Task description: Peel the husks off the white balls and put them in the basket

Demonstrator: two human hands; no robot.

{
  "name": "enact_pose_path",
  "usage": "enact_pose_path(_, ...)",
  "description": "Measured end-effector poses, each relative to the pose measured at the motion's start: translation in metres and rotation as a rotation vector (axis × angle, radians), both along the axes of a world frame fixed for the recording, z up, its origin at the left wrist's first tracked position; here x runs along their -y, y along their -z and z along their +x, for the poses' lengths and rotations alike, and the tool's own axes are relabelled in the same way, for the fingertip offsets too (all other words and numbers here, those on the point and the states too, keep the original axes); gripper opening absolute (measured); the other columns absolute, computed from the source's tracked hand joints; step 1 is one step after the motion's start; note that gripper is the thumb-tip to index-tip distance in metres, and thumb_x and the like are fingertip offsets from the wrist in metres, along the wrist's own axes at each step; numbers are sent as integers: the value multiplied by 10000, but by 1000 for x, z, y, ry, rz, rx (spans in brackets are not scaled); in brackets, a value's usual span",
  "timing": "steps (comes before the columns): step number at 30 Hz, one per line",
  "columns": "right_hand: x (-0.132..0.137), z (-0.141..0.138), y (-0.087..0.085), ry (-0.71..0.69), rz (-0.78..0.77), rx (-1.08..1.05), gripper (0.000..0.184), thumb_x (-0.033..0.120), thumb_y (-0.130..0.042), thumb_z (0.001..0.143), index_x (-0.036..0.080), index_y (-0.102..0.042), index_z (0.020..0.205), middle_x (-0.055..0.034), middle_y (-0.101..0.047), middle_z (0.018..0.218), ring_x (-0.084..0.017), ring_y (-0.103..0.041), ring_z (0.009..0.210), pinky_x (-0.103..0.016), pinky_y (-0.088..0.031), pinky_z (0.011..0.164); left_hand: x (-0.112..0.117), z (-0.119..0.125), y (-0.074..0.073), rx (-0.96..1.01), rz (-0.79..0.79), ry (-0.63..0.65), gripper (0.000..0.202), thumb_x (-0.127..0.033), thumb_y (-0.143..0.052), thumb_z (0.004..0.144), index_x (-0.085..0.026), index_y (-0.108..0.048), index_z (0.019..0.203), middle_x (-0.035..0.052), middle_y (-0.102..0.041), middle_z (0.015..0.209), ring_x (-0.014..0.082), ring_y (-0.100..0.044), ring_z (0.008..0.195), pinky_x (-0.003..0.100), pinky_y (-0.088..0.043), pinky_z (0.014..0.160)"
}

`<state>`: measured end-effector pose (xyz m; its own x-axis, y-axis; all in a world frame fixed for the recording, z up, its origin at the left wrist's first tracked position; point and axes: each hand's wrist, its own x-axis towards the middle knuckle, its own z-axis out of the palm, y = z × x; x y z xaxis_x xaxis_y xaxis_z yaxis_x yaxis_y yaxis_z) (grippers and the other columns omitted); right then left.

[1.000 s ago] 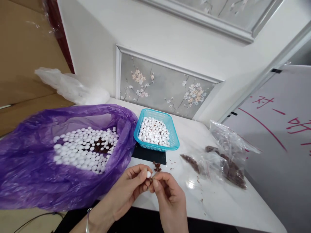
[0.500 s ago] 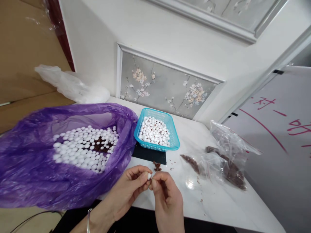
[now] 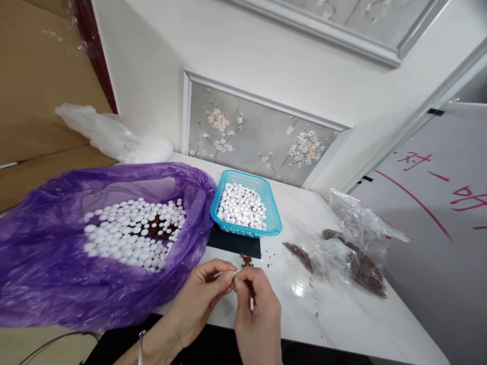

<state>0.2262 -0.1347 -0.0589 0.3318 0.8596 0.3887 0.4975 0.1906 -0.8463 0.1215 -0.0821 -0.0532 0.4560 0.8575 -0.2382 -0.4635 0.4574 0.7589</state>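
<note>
Between my fingertips, over the near part of the table, a small white ball (image 3: 235, 271) shows only as a sliver. My left hand (image 3: 203, 299) pinches it between thumb and index finger. The right hand (image 3: 256, 306) is closed in a pinch against the ball's right side; whatever its fingertips hold is hidden. Just beyond the hands lies a small heap of reddish-brown flakes (image 3: 246, 260). A blue plastic basket (image 3: 274, 215) farther back holds many white balls with brown specks. To the left, an open purple plastic bag (image 3: 198, 213) contains loose white balls and brown flakes.
Clear zip bags of brown flakes (image 3: 367, 274) lie at the right of the white table (image 3: 342, 324). A black flat piece (image 3: 236, 246) sits before the basket. Crumpled clear plastic (image 3: 110, 134) is at the back left, and a whiteboard (image 3: 426, 213) stands on the right.
My right hand has shifted slightly left, its fingertips closing over the white ball, which is now mostly covered. My left hand stays nearly where it was.
</note>
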Motion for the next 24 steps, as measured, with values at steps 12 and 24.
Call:
enact_pose_path(12,7,33,11,49,-99,-196,193,364,-499,894,219,-593,979,-30,-643,867,-144,-589,689,-251,-484,661,-8,-4,-3,-6,-108,-83,230,-259,-817,629,-162,-734,821,13,-670,807,85,-600,740,144,-498,727)
enact_pose_path(24,-24,32,50,179,-20,170,213,319,-421,901,276,-604,1002,-45,-634,980,-226,-628,803,-342,-489,711,-9,-3,-22,-215,236,-120,228,-316,-754,686,-146,-746,839,16,-653,654,109,-546,616,230,-484,657)
